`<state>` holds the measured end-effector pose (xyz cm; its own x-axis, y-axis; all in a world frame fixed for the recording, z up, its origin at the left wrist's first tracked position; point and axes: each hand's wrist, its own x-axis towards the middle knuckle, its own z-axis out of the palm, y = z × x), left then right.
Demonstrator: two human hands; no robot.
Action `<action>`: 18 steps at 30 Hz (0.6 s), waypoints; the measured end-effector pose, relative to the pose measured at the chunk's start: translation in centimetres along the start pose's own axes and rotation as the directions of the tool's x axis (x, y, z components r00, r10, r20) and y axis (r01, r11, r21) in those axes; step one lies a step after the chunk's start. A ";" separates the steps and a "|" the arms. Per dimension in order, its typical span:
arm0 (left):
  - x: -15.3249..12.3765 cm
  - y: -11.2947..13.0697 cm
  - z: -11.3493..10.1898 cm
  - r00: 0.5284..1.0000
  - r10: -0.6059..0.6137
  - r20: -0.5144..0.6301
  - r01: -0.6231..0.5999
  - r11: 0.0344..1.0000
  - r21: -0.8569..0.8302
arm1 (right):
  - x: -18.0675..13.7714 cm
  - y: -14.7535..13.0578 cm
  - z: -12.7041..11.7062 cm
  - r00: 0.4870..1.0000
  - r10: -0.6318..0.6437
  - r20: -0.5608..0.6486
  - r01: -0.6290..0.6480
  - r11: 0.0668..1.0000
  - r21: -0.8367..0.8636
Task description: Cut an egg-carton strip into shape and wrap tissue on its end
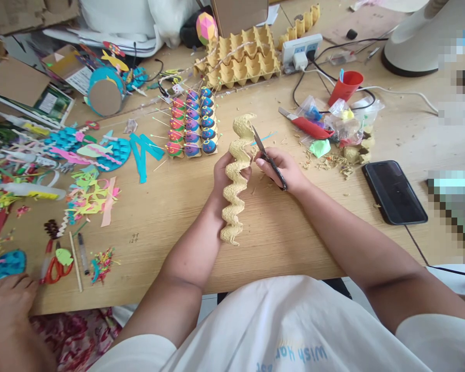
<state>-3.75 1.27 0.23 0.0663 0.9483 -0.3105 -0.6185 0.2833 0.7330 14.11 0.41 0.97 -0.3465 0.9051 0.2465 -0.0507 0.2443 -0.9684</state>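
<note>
My left hand (221,173) grips a long wavy strip of yellow egg-carton cardboard (236,178), held upright over the wooden table (170,206). My right hand (282,169) holds dark scissors (266,155), whose blades are at the strip's right edge near its top. Small cardboard scraps lie on the table just right of the strip.
Painted egg-cup figures (191,124) stand behind the strip, and egg trays (242,57) lie farther back. Coloured paper cut-outs (85,150) cover the left. A black phone (394,191), red cup (346,87), red cutter (308,126) and bags sit on the right. Another person's hand (8,299) rests bottom left by red scissors (54,268).
</note>
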 end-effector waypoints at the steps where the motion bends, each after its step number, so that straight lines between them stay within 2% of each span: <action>1: 0.0 0.0 0.0 1.000 -0.001 0.001 0.001 1.000 -0.003 | 0.0 0.1 0.0 1.000 -0.002 -0.007 0.002 1.000 -0.007; 14: -0.4 0.2 0.4 1.000 -0.006 -0.006 0.006 0.999 0.038 | 0.3 0.3 -0.2 1.000 -0.019 0.001 0.019 1.000 -0.014; 18: -0.5 0.5 0.6 0.999 -0.034 0.004 0.034 0.998 0.056 | 0.4 -0.1 -0.5 0.999 0.003 -0.051 -0.006 0.998 -0.060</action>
<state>-3.57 0.99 1.14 0.0908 0.9387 -0.3327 -0.5710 0.3228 0.7548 14.46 0.89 1.21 -0.2988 0.9222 0.2455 0.0076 0.2596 -0.9657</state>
